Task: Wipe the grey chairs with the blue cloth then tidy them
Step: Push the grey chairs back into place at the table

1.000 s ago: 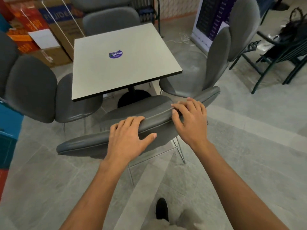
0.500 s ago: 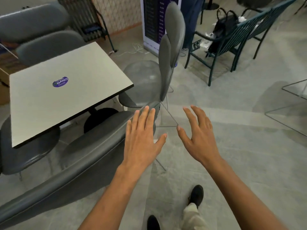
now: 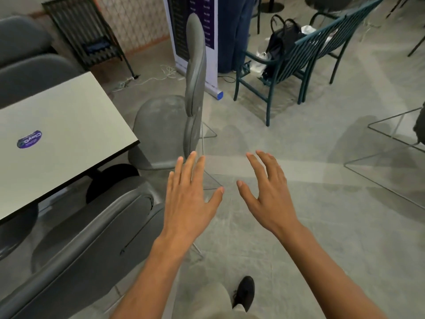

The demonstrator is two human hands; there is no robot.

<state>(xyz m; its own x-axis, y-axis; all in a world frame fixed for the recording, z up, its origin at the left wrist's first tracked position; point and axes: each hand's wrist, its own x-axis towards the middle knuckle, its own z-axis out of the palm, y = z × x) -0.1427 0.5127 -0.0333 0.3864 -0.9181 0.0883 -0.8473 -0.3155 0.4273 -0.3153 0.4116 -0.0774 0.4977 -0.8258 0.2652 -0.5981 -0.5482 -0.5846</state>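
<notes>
Grey padded chairs ring the pale square table (image 3: 59,134), and by how they lie the job looks to be in its tidying half: the nearest grey chair (image 3: 87,245) sits with its seat tucked under the table edge, its backrest just left of the left hand (image 3: 188,199). No blue cloth shows anywhere in view, so whether the wiping is finished cannot be told; neither hand carries it. Both hands hover over bare floor with fingers spread wide and straight, holding nothing, the right hand (image 3: 269,192) well clear of any chair. Ahead of the fingertips stands a second grey chair (image 3: 161,127), side-on to the table and not pushed in, its dusty-looking seat facing the table and its thin wire legs reaching toward the hands; in my judgement this one is next to be straightened. More grey chairs (image 3: 27,72) sit on the table's far side. Beyond, a roll-up banner (image 3: 190,31), loose white cables (image 3: 147,79) on the floor and dark green metal chairs (image 3: 305,56) bearing a black bag (image 3: 280,40) crowd the space behind that chair.
</notes>
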